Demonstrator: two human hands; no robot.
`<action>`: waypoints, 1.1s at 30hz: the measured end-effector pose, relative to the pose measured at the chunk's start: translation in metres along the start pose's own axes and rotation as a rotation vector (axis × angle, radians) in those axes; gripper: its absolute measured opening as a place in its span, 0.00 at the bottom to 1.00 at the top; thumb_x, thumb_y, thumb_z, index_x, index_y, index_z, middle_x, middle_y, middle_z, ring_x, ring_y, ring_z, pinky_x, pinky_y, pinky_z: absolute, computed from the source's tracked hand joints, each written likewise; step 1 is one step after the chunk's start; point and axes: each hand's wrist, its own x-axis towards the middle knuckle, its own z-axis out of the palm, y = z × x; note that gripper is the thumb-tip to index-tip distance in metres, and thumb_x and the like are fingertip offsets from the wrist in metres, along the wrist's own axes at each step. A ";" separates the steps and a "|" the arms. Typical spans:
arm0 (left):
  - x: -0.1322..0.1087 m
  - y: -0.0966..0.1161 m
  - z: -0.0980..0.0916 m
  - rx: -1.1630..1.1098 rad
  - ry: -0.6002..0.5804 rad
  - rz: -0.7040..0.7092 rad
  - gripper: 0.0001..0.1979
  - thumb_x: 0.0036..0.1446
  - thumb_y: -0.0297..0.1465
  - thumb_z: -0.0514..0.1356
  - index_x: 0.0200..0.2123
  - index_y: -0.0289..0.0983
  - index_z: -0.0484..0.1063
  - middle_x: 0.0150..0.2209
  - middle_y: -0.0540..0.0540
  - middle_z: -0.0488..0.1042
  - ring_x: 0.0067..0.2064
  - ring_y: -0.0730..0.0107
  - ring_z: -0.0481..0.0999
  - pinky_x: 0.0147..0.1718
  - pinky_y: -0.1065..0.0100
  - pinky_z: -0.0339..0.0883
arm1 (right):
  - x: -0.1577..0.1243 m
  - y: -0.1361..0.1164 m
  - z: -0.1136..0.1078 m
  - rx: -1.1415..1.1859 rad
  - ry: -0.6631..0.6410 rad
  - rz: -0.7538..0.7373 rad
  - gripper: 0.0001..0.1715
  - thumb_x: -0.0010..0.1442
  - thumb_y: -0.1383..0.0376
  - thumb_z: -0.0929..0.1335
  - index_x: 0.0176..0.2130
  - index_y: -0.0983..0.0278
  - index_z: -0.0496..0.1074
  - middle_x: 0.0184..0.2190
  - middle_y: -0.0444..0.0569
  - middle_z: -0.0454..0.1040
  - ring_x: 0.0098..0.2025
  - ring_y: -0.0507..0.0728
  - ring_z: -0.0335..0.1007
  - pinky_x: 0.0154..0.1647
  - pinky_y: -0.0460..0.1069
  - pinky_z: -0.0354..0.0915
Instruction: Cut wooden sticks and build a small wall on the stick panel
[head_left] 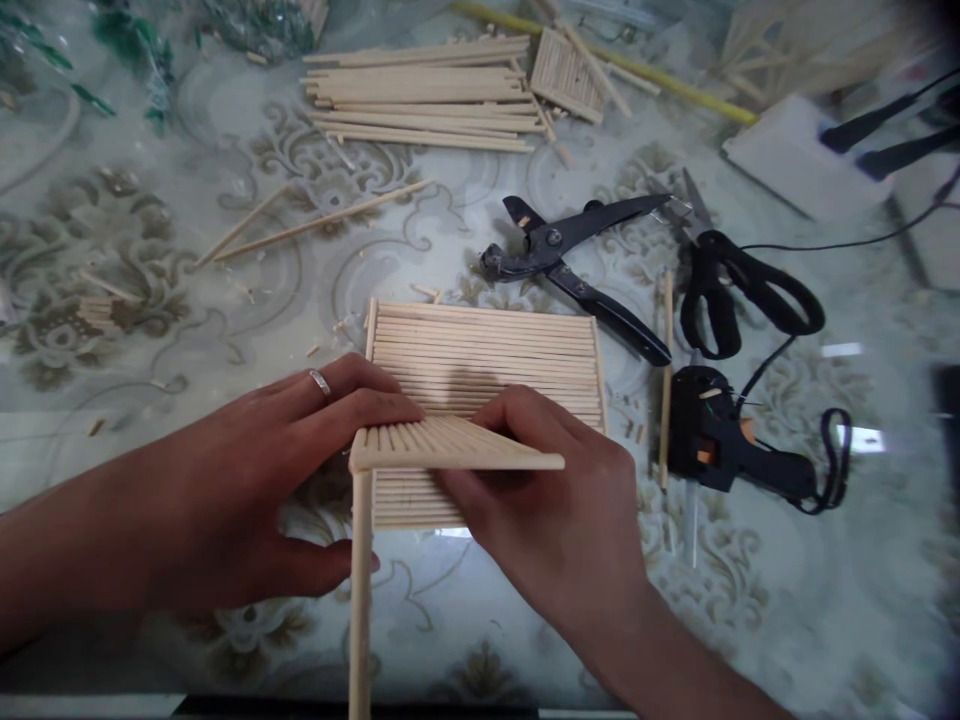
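A flat panel of glued wooden sticks (487, 350) lies on the table in front of me. Over its near edge I hold a second stick panel (450, 447), tilted up so I see it nearly edge-on. My left hand (277, 480), with a ring on one finger, grips that panel's left end with its fingers curled over the top. My right hand (555, 500) pinches the panel from the right and below. A single long stick (361, 600) runs from the panel's left corner toward me.
Black cutters (570, 270), black scissors (735, 290) and a black glue gun (727, 440) with its cord lie to the right. A bundle of sticks (427, 100) and a small stick panel (566, 75) lie at the back. Loose sticks (315, 222) and offcuts lie to the left.
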 end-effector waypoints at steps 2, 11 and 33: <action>-0.001 -0.001 0.000 0.006 -0.003 -0.009 0.36 0.53 0.27 0.67 0.63 0.50 0.59 0.63 0.47 0.65 0.62 0.53 0.69 0.60 0.58 0.70 | -0.004 0.001 -0.001 0.010 0.015 -0.067 0.12 0.59 0.64 0.72 0.28 0.60 0.66 0.24 0.43 0.71 0.27 0.53 0.67 0.28 0.49 0.62; 0.000 0.001 0.000 -0.006 0.008 0.035 0.33 0.56 0.25 0.66 0.62 0.43 0.59 0.64 0.43 0.62 0.65 0.56 0.64 0.64 0.57 0.65 | -0.037 -0.008 0.000 -0.188 -0.112 -0.375 0.19 0.65 0.67 0.67 0.55 0.66 0.73 0.43 0.55 0.77 0.41 0.60 0.68 0.39 0.55 0.67; 0.002 0.008 -0.006 -0.003 -0.044 0.033 0.36 0.54 0.19 0.63 0.63 0.45 0.57 0.63 0.44 0.61 0.64 0.59 0.64 0.64 0.57 0.62 | -0.050 -0.033 0.024 -0.222 -0.044 -0.161 0.25 0.66 0.63 0.64 0.61 0.65 0.68 0.51 0.62 0.68 0.45 0.64 0.61 0.42 0.61 0.66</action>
